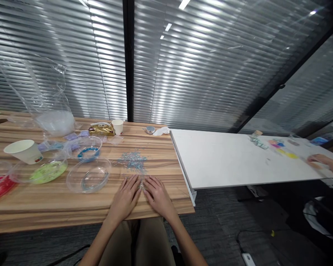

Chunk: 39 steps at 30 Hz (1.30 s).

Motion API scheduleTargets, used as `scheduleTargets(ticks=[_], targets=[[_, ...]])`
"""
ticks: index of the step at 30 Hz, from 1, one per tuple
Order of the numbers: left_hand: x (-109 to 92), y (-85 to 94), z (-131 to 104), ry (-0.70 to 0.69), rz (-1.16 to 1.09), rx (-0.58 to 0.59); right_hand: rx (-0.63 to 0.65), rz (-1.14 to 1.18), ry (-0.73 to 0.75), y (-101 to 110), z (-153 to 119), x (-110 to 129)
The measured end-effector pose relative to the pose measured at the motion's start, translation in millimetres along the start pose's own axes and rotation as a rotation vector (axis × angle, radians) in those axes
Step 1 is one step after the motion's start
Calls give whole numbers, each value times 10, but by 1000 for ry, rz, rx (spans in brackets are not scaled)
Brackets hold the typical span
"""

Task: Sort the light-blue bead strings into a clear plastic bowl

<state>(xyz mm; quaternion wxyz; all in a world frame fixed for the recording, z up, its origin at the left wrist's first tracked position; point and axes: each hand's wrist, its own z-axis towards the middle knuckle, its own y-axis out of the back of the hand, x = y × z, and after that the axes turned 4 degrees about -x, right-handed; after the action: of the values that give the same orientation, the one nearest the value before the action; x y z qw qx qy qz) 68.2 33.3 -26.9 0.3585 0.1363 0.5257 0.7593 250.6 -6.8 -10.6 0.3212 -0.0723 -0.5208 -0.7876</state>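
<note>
Both palms face down near the front edge of the wooden table [100, 207]. My left hand [127, 195] lies with its fingers stretched forward on the wood. Opposite it, my right hand [157, 194] rests the same way, fingers extended and turned slightly inward. In the narrow gap between them shows a little of the small, thin, blue and clear pieces that look like tube beads. Most of these beads [133, 161] are scattered in a loose heap just beyond my fingertips. To the left stands a clear round plastic bowl [88, 175] with a bluish ring at its bottom.
Left are bowls with blue beads [88, 152], green pieces [48, 172] and red pieces [1, 186], a paper cup [23, 150] and a plastic bag [55, 122]. At the back are a smaller cup [117, 127] and gold packet [101, 129]. Another person's hand [319, 159] is over the white table [222, 159].
</note>
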Motion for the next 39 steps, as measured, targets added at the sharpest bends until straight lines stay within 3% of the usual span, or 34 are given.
scheduleTargets(ticks=[39], targets=[[16,-40,-9,9,-24,-51,-9,-14,13,6,4,0]])
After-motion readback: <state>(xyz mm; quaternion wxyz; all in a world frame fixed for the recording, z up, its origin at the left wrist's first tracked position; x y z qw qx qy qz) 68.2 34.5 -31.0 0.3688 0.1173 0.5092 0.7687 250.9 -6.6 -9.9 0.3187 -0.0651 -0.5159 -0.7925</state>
